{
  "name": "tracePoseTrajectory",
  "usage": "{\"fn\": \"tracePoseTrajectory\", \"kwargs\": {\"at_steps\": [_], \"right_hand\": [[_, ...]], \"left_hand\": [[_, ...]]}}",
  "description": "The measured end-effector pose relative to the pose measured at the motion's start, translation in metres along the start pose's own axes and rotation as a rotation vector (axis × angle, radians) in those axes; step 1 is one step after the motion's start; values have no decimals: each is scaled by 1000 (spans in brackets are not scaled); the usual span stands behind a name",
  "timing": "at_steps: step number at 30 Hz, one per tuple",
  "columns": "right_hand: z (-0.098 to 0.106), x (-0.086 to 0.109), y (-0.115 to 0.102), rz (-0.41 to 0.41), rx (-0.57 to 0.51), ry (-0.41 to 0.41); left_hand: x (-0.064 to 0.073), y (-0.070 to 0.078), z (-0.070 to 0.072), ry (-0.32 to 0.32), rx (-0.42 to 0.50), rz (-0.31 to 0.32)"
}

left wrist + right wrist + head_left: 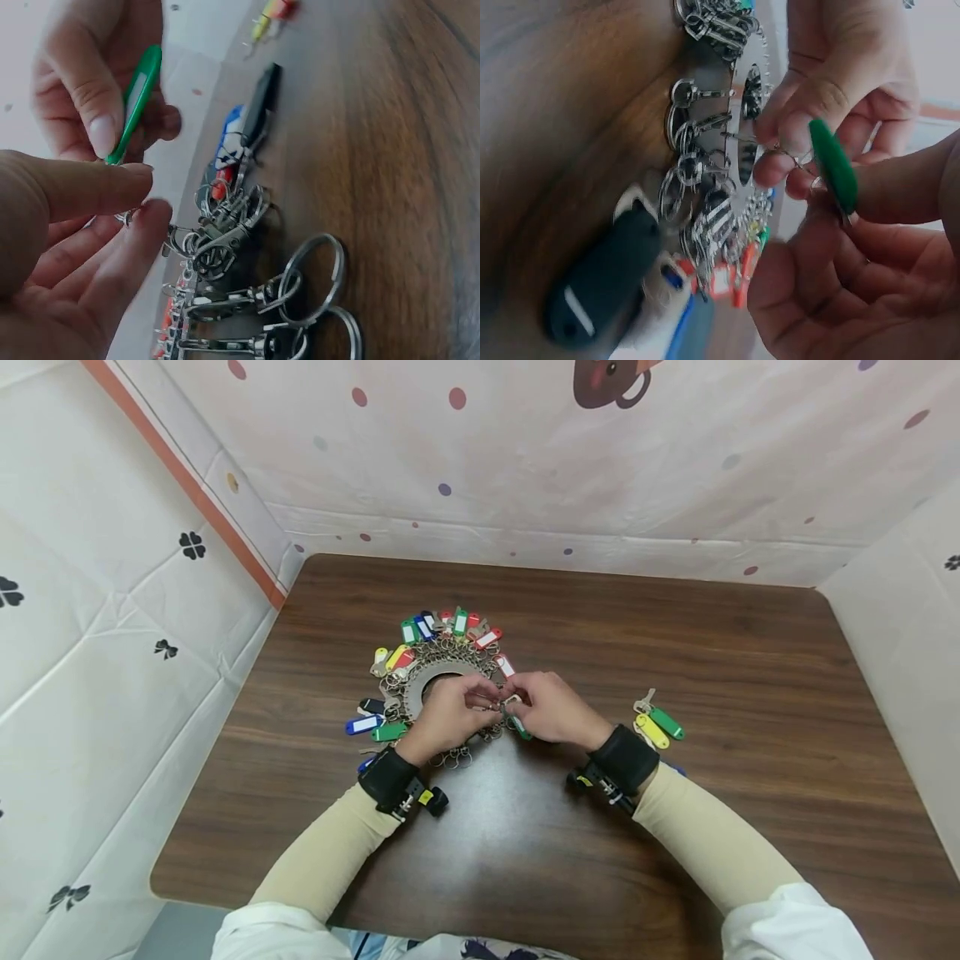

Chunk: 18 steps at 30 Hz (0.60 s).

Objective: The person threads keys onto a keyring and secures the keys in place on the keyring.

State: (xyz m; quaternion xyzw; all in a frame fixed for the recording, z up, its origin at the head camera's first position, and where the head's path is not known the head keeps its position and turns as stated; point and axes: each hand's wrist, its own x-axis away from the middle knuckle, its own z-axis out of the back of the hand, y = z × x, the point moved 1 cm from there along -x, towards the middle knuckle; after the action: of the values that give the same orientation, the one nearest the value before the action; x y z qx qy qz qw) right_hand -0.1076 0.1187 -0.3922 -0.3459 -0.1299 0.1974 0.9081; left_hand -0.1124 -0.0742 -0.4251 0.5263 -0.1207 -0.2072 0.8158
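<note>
Head view: the right hand [557, 708] pinched an oblong green plastic key tag [833, 166] beside a flat grey disc [415, 693] fringed with metal clasps [696, 169]; the left hand [452, 714], partly blocking the disc, pinched a small metal ring [128, 218]. A yellow key tag [652, 732] lay apart on the wood-grained table [757, 710].

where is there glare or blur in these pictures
Head: pale glare on the table, low centre; left wrist: dim overall, the green tag fairly clear, the yellow tag at the top soft; right wrist: the dark tag at lower left looks soft.
</note>
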Motion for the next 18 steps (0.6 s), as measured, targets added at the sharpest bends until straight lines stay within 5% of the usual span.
{"fn": "tracePoseTrajectory", "kwargs": {"at_steps": [8,18], "right_hand": [[-7,3,-1,82,167,145],[-8,4,-1,121,176,164]], "left_hand": [[-1,2,-3,120,-405,-227],[-3,0,-3,148,-485,-252]]}}
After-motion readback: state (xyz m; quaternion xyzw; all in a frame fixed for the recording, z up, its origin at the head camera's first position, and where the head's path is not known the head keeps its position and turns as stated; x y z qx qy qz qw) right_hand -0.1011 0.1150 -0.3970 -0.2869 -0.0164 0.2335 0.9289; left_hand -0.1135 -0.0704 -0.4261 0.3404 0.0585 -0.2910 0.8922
